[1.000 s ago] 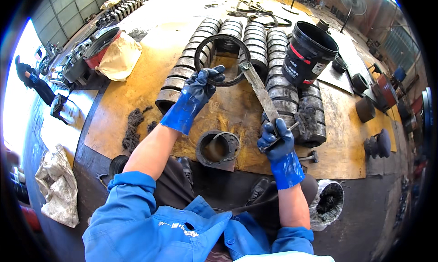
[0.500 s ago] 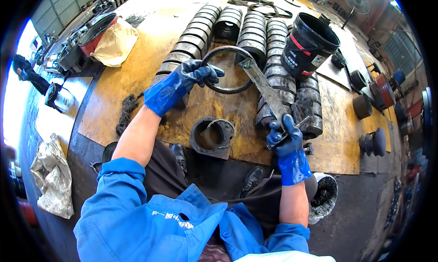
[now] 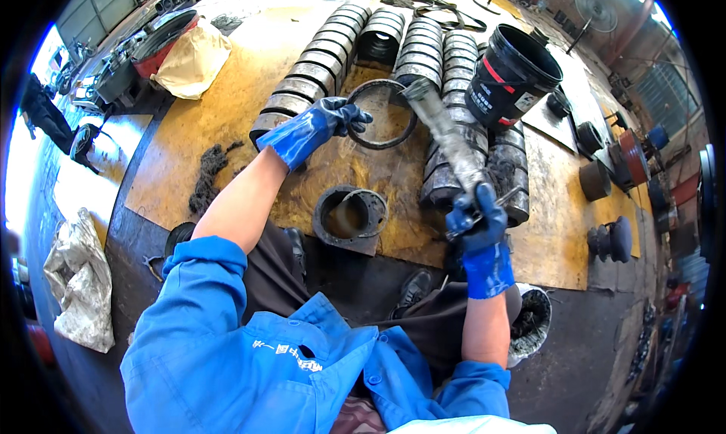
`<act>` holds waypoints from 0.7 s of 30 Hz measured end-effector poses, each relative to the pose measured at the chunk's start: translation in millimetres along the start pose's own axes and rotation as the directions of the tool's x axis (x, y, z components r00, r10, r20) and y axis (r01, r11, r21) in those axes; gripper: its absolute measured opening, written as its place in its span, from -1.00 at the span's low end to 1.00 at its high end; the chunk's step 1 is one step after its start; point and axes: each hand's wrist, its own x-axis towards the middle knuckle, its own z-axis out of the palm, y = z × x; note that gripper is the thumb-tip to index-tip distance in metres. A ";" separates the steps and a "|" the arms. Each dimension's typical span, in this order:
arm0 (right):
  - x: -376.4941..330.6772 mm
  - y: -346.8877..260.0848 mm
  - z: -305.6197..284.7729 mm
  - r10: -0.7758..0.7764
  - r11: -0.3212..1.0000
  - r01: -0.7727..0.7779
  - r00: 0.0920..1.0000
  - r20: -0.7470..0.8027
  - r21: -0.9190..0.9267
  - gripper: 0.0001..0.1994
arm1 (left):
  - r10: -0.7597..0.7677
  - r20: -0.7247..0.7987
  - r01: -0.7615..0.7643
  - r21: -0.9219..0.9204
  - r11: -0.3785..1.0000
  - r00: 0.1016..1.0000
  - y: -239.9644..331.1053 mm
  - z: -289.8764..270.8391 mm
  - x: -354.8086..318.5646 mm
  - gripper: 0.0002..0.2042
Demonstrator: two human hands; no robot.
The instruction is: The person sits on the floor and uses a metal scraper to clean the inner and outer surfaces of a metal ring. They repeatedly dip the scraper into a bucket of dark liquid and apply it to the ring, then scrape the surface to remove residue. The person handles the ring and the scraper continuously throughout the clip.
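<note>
My left hand, in a blue rubber glove, pinches the left side of a dark metal ring held up over the workbench. My gloved right hand is closed round the lower end of a flat grey metal bar. The bar leans up to the left, blurred by motion, and its upper end is close to the ring's right side; whether they touch, I cannot tell. A thin rod sticks out beside my right fingers. Below the ring, a short, thick-walled cylinder stands at the bench's near edge, with a thin curved piece across its opening.
Rows of dark metal rings lie along the wooden bench top. A black bucket stands at their right. Dark fibrous waste lies left, near a paper bag. A lined bin stands by my right leg.
My left hand has shifted slightly right with the ring, which now looks narrower. The bar's upper end has swung away from the ring's front, and the bar is now blurred.
</note>
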 end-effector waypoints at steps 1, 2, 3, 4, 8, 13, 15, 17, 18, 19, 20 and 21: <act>-2.8 -12.0 -8.6 -0.031 0.999 0.032 0.999 0.039 -0.034 -0.74 | -0.031 -0.066 0.032 0.019 0.999 0.997 -3.5 3.0 6.1 -0.80; -4.1 -28.5 -18.8 -0.065 0.995 0.070 0.995 0.075 -0.066 -0.71 | -0.065 -0.102 0.079 0.132 0.988 0.993 -2.5 2.6 13.5 -0.74; -15.8 -48.8 -27.6 -0.087 0.994 0.091 0.994 0.066 -0.053 -0.69 | -0.080 -0.071 0.091 0.160 0.983 0.994 -15.0 14.6 27.2 -0.74; -23.9 -67.4 -27.7 -0.105 0.994 0.107 0.992 0.072 -0.020 -0.67 | -0.095 -0.056 0.105 0.208 0.973 0.994 -21.5 9.8 30.1 -0.74; -66.0 -127.9 -42.0 -0.362 0.932 0.342 0.894 -0.265 -0.121 -0.58 | -0.006 -0.090 0.056 0.565 0.823 0.996 -17.2 1.9 -14.6 -0.68; -214.5 -156.5 -145.7 -0.366 0.927 0.243 0.750 -0.551 -0.284 -0.61 | 0.090 0.133 -0.155 0.935 0.319 0.987 -24.0 3.0 -25.1 -0.61; -297.7 -139.9 -193.1 -0.409 0.912 0.270 0.561 -0.719 -0.308 -0.54 | 0.037 0.147 -0.151 0.921 0.359 0.988 -16.2 24.5 -22.3 -0.60; -383.3 -104.7 -256.6 -0.396 0.918 0.220 0.529 -0.750 -0.329 -0.56 | 0.071 0.241 -0.250 0.905 0.344 0.968 -23.3 15.2 -19.8 -0.57; -399.6 -79.4 -268.9 -0.413 0.911 0.199 0.417 -0.810 -0.362 -0.56 | 0.068 0.231 -0.241 0.909 0.340 0.970 -22.4 10.7 -20.5 -0.57; -423.3 -59.9 -276.1 -0.367 0.930 0.185 0.429 -0.825 -0.317 -0.57 | 0.036 0.223 -0.218 0.889 0.402 0.974 -24.0 10.2 -18.3 -0.58; -442.6 -40.7 -284.8 -0.348 0.938 0.103 0.305 -0.887 -0.332 -0.57 | 0.007 0.216 -0.195 0.866 0.461 0.976 -24.5 10.7 -16.6 -0.58; -443.7 -25.1 -284.0 -0.364 0.925 -0.035 0.210 -0.907 -0.380 -0.59 | 0.028 0.208 -0.201 0.889 0.412 0.978 -25.2 6.3 -17.4 -0.58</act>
